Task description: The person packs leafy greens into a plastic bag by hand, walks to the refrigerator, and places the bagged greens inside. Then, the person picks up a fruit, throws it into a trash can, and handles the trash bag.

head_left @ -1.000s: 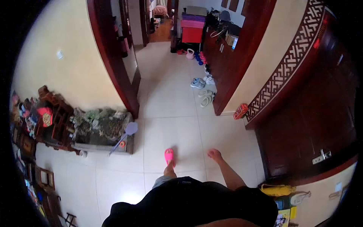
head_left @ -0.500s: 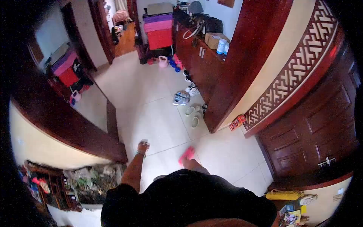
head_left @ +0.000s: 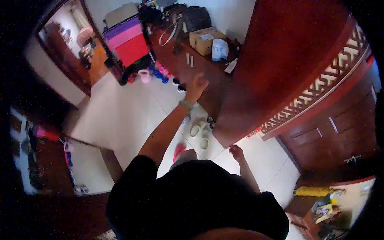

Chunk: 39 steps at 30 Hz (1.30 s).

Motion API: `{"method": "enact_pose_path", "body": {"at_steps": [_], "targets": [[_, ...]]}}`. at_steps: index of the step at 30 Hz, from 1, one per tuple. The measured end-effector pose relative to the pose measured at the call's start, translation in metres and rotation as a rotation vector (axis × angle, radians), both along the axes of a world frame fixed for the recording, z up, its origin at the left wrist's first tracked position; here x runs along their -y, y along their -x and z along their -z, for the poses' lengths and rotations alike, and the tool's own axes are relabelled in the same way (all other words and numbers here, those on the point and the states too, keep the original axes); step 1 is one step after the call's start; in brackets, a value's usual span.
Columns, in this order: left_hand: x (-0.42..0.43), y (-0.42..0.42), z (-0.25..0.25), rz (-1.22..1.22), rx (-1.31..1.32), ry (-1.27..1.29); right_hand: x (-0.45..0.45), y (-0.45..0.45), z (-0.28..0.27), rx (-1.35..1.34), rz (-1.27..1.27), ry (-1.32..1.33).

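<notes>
My left hand (head_left: pixel 197 86) is stretched forward in front of the dark red-brown cabinet (head_left: pixel 168 49). It is smeared by motion, but its fingers look apart and I see nothing in them. I cannot tell whether it touches the cabinet front. A pale green band circles that wrist. My right hand (head_left: pixel 236 153) hangs low at my side above the tiled floor, fingers loosely bent and apart, with no object visible in it. On the cabinet top stand a cardboard box (head_left: pixel 203 41), a white-and-blue container (head_left: pixel 219 50) and dark bags (head_left: pixel 194 19).
Pale slip-on shoes (head_left: pixel 205 143) and other shoes line the cabinet base. Dumbbells (head_left: pixel 161 76) and a pink kettlebell (head_left: pixel 145 76) lie beside a red, pink and purple storage stack (head_left: pixel 130 46). A large dark red panel (head_left: pixel 250 92) and a door (head_left: pixel 336 132) are on the right.
My left hand has risen from low on the left to the cabinet front. My right hand has come into view. The view has turned and moved closer to the cabinet.
</notes>
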<state>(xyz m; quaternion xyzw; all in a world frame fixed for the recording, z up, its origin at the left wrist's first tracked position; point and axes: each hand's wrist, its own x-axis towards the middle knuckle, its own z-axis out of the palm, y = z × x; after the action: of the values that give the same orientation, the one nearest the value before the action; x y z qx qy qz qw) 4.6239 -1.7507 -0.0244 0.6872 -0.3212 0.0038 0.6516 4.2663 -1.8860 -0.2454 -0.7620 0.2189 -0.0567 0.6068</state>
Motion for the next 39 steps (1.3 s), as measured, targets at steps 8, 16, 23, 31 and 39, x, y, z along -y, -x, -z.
{"method": "enact_pose_path", "body": {"at_steps": [8, 16, 23, 31, 39], "targets": [[0.157, -0.155, -0.074, -0.296, 0.435, -0.106, -0.099, -0.061, -0.069, -0.12, 0.273, 0.242], [0.207, -0.232, -0.026, -0.101, 0.361, -0.031, -0.219, -0.049, -0.027, -0.237, 0.612, 0.005], [0.07, -0.178, -0.123, 0.826, -0.225, 0.006, -0.179, -0.17, -0.229, -0.071, 0.788, 0.043], [-0.032, -0.047, -0.062, 1.57, -1.119, -0.171, -0.148, -0.194, -0.317, 0.353, 0.714, -0.28], [-0.062, -0.003, -0.018, 1.633, -1.636, -0.082, -0.191, -0.149, -0.353, 0.027, 0.748, -0.015]]}}
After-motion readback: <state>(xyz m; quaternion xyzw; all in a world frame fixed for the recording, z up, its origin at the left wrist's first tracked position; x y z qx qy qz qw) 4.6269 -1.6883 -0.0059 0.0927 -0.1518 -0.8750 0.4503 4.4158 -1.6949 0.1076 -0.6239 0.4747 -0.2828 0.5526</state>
